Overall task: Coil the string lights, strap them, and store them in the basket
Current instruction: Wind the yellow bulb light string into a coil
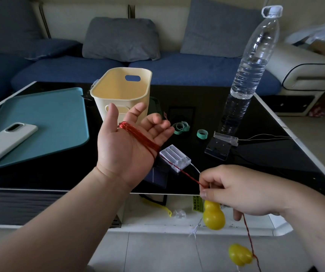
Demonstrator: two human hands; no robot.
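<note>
Red string-light wire [138, 137] is wound in a coil across the palm of my left hand [127, 146], which is raised palm up with fingers loosely spread. The wire runs past a clear battery box [175, 158] on the black table to my right hand [242, 190], which pinches it near the table's front edge. Two yellow gourd-shaped bulbs [213, 215] [239, 254] hang from the wire below that hand. The cream basket [106, 89] stands behind my left hand. Green straps [181, 127] [202, 133] lie on the table.
A teal mat [45, 122] with a white phone [6, 143] lies at the left. A tall water bottle [251, 65] stands at the right, with a second clear battery box [225, 138] and thin wires near it. A blue sofa is behind the table.
</note>
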